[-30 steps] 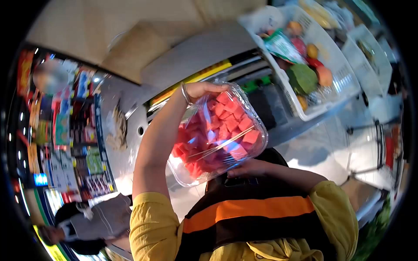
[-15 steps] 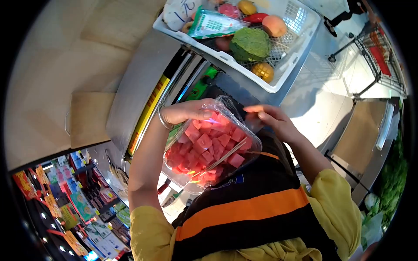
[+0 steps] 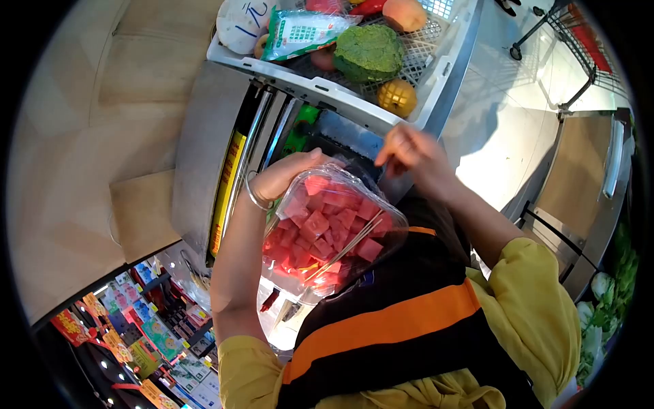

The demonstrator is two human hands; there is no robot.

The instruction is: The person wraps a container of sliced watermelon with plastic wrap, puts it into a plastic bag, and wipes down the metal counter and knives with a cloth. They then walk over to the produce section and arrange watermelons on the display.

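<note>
Hands, head view; clock taken about the tray's middle. Left hand [image 3: 289, 174] gripping the clear tray [image 3: 283, 283] at its 11 o'clock edge; thin bangle [image 3: 253, 192] on that wrist. Right hand [image 3: 415, 153] near 1 o'clock, raised beyond the tray's upper edge, fingers bent and blurred; cannot tell whether it is open or closed, or whether film lies between the fingertips.

Tray: held in front of the body, tilted in view, glossy clear wrap over the top. Contents: red fruit cubes [image 3: 320, 221], piled over most of the floor. Thin wooden sticks [image 3: 347, 247] lie slantwise across the cubes, from about 7 to 2 o'clock.

Surroundings: black apron with orange band [image 3: 381, 327] at 6 o'clock, just beside the tray. White crate [image 3: 320, 87] at 12 o'clock, past both hands, holding a green broccoli head [image 3: 370, 53], a netted yellow fruit [image 3: 397, 97] and a green-and-white packet [image 3: 306, 35]. Yellow strip [image 3: 228, 184] runs along metal bars toward 10 o'clock; tan board [image 3: 143, 211] farther out, about 9. Shopping cart [image 3: 593, 54] well apart, 2 o'clock. Leafy greens [image 3: 613, 300] at 4; shelved packages [image 3: 150, 337] at 8, small and indistinct.
</note>
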